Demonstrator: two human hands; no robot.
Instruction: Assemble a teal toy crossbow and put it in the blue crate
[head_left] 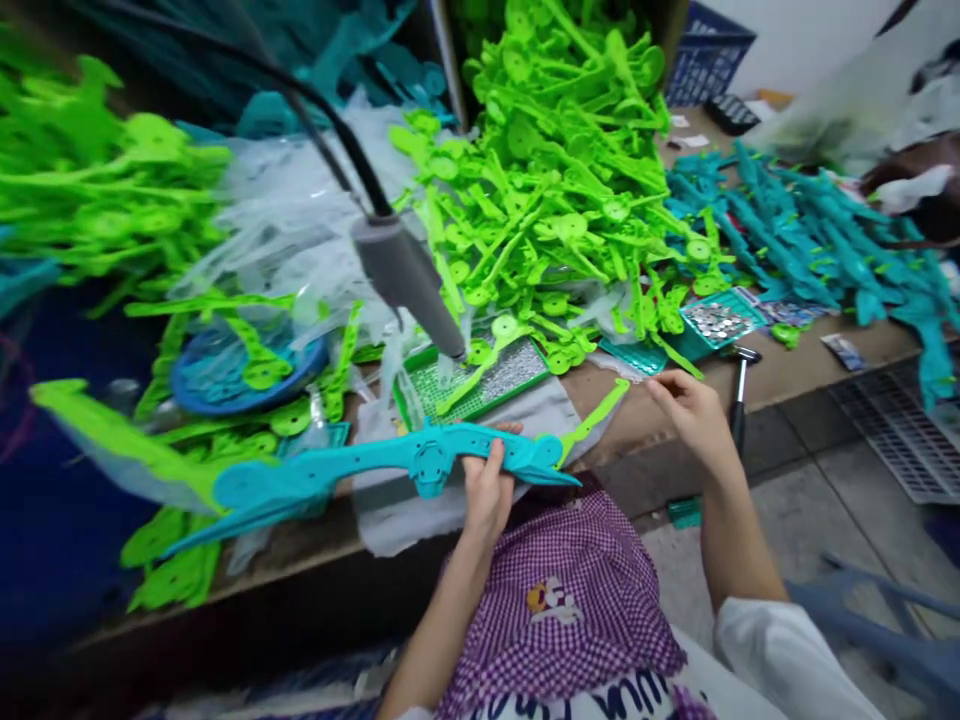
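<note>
A long teal plastic piece point(345, 462) with green arms at both ends lies across the front of the workbench. My left hand point(489, 487) is wrapped round its right part. Thin clear film hangs along both green arms. My right hand point(694, 420) is raised to the right of the right green arm point(596, 420), its thumb and forefinger pinched together; whatever is between them is too small to make out. Behind the teal piece, a green tray point(480, 408) holds small metal parts, with the tip of a hanging grey tool point(405, 285) above it.
Green parts point(555, 180) are heaped at the back, teal pieces point(810, 230) at the right. A blue bowl point(300, 375) stands at the left. A hammer point(739, 395) lies near the front edge, beside a small tray of metal discs point(721, 318).
</note>
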